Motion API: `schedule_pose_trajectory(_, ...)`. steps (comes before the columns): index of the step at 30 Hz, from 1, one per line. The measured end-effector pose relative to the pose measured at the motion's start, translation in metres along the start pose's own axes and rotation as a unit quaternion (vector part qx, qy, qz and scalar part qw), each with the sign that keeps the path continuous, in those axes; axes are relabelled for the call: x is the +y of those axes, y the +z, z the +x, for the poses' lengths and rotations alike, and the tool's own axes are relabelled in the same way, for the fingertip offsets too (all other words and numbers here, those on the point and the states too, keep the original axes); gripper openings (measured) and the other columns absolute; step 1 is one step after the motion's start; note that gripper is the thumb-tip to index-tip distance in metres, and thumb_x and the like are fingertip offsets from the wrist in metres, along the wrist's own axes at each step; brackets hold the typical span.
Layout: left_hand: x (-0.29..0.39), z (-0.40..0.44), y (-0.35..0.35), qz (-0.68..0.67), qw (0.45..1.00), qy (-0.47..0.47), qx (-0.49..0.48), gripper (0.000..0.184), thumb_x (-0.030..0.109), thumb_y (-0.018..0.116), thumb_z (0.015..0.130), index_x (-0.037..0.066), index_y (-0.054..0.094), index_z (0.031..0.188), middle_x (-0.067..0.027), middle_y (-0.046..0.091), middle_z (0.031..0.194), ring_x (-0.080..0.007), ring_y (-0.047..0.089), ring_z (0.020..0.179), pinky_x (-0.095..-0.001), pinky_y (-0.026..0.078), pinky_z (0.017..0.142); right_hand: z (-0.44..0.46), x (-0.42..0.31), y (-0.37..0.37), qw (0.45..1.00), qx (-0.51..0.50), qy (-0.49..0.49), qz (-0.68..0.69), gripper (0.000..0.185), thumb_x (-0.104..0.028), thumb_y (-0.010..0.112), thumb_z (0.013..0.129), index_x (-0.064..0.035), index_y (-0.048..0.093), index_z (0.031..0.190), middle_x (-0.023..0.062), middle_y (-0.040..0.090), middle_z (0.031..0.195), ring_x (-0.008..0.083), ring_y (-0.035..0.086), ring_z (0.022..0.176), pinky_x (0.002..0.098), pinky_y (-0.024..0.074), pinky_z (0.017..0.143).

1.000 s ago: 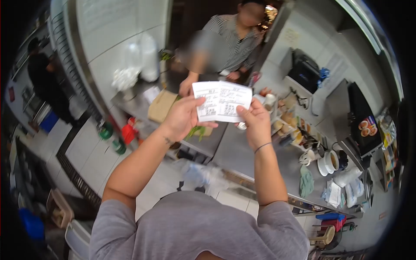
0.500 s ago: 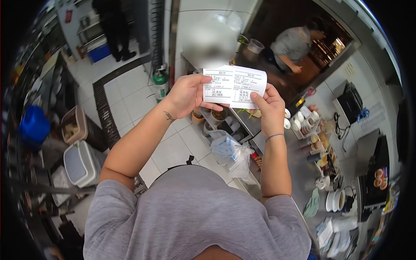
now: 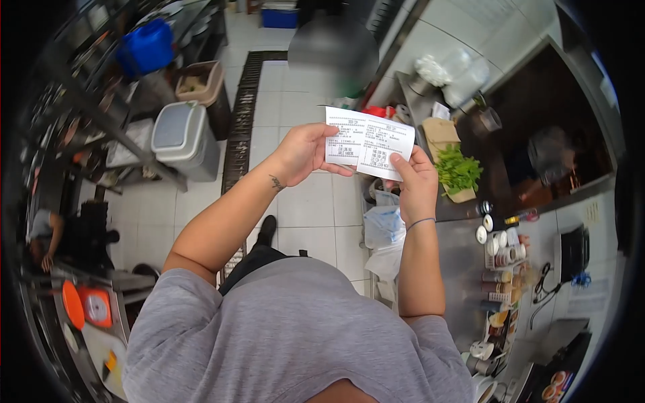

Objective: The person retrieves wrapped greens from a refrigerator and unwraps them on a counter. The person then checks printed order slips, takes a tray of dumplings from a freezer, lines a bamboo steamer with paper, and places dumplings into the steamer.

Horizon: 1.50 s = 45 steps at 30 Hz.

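Two white printed paper slips (image 3: pixel 369 144) overlap side by side in front of my chest, held between both hands. My left hand (image 3: pixel 306 154) pinches the left slip, thumb on top and fingers beneath. On the right, my right hand (image 3: pixel 418 181) grips the other slip's lower right corner, its thumb over the print. Leafy greens (image 3: pixel 458 168) lie on a wooden board (image 3: pixel 440 131) on the steel counter (image 3: pixel 457 248), beyond my right hand.
A grey-lidded bin (image 3: pixel 181 134) and a blue container (image 3: pixel 146 48) stand at left. Lower left, a person (image 3: pixel 50 235) is near an orange scale (image 3: pixel 95 307). Plastic bags (image 3: pixel 384 232) hang beside the counter. Jars (image 3: pixel 500 248) line its right side.
The view has swung left, bringing the bins, floor and another person into sight. The person in the doorway has moved away from the counter. Both hands still hold the slips.
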<state>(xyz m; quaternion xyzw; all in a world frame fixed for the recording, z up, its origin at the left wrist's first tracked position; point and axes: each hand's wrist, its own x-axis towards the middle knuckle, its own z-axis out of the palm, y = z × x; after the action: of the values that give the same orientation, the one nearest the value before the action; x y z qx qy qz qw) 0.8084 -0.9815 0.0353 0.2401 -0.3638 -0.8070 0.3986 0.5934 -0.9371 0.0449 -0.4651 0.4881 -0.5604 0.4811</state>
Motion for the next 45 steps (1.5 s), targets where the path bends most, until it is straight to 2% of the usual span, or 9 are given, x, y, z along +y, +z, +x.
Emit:
schedule_pose_trajectory(18,0.113,-0.384,-0.188,0.170,0.855,0.325,0.367,0.078,-0.008,0.055,0.085,0.009,0.014,0.148,-0.0163,0.063,0.099,-0.0180,0.065,0.073,-0.0282,0.056,0.061,-0.083,0.029,0.434,0.916,-0.206,-0.340,-0.049,0.043,0.000,0.060,0.086,-0.0018,0.054,0.129,0.0087,0.048,0.129,0.0161,0.054,0.106,0.0264,0.0448,0.086)
schedule_pose_trajectory(27,0.287,-0.792,-0.126,0.619,-0.023,0.416,0.665,0.057,-0.016,0.036,0.082,0.012,0.058,0.127,-0.0099,0.058,0.120,-0.0124,0.057,0.079,-0.0237,0.050,0.063,-0.135,0.047,0.594,0.895,-0.372,-0.236,0.064,0.048,0.007,0.054,0.085,-0.0019,0.052,0.132,0.0067,0.044,0.132,0.0172,0.051,0.113,0.0274,0.0441,0.091)
schedule_pose_trajectory(32,0.330,-0.921,-0.101,0.362,0.303,0.417,0.777,0.051,-0.011,0.045,0.073,0.002,0.061,0.120,-0.0094,0.062,0.108,-0.0090,0.053,0.068,-0.0206,0.044,0.058,-0.132,0.046,0.625,0.891,-0.407,-0.180,0.090,0.047,0.006,0.054,0.085,-0.0002,0.052,0.131,0.0062,0.045,0.131,0.0200,0.048,0.119,0.0315,0.0369,0.102)
schedule_pose_trajectory(35,0.345,-0.934,-0.089,0.392,0.308,0.415,0.761,0.050,-0.011,0.045,0.073,0.001,0.061,0.119,-0.0091,0.063,0.101,-0.0098,0.053,0.069,-0.0197,0.042,0.058,-0.120,0.045,0.626,0.890,-0.401,-0.195,0.099,0.046,0.008,0.053,0.085,0.0002,0.052,0.131,0.0081,0.043,0.132,0.0164,0.056,0.106,0.0264,0.0477,0.086)
schedule_pose_trajectory(39,0.363,-0.927,-0.088,0.405,0.252,0.393,0.786,0.048,-0.008,0.049,0.076,0.002,0.056,0.123,-0.0104,0.060,0.107,-0.0140,0.055,0.080,-0.0239,0.047,0.067,-0.087,0.050,0.612,0.898,-0.389,-0.193,0.075,0.045,0.007,0.052,0.085,0.0002,0.053,0.130,0.0081,0.043,0.132,0.0182,0.057,0.106,0.0283,0.0473,0.088)
schedule_pose_trajectory(41,0.353,-0.869,-0.105,0.303,-0.257,0.291,0.870,0.046,0.000,0.057,0.080,0.002,0.050,0.125,-0.0117,0.056,0.114,-0.0202,0.054,0.097,-0.0314,0.048,0.081,-0.063,0.062,0.602,0.906,-0.377,-0.178,0.076,0.045,0.008,0.052,0.084,0.0011,0.053,0.129,0.0084,0.043,0.131,0.0199,0.057,0.106,0.0295,0.0465,0.090)
schedule_pose_trajectory(42,0.337,-0.841,-0.126,0.368,-0.303,0.343,0.810,0.048,0.009,0.063,0.082,0.002,0.046,0.127,-0.0132,0.053,0.116,-0.0242,0.050,0.108,-0.0362,0.044,0.091,-0.051,0.069,0.595,0.905,-0.381,-0.174,0.076,0.045,0.008,0.052,0.084,0.0011,0.053,0.129,0.0084,0.043,0.131,0.0199,0.057,0.106,0.0295,0.0465,0.090)
schedule_pose_trajectory(44,0.307,-0.718,-0.182,0.432,-0.012,0.574,0.696,0.041,0.010,0.064,0.082,0.002,0.050,0.120,-0.0105,0.055,0.107,-0.0225,0.054,0.095,-0.0356,0.044,0.090,-0.024,0.082,0.581,0.910,-0.379,-0.158,0.060,0.047,0.009,0.052,0.083,0.0017,0.052,0.129,0.0087,0.043,0.131,0.0199,0.055,0.109,0.0296,0.0444,0.092)
schedule_pose_trajectory(45,0.288,-0.678,-0.230,0.584,-0.017,0.409,0.701,0.033,0.013,0.064,0.083,0.002,0.055,0.113,-0.0077,0.058,0.100,-0.0199,0.056,0.092,-0.0342,0.045,0.086,-0.006,0.092,0.574,0.902,-0.396,-0.156,0.072,0.048,0.010,0.052,0.082,0.0018,0.052,0.129,0.0086,0.044,0.130,0.0196,0.053,0.111,0.0298,0.0433,0.093)
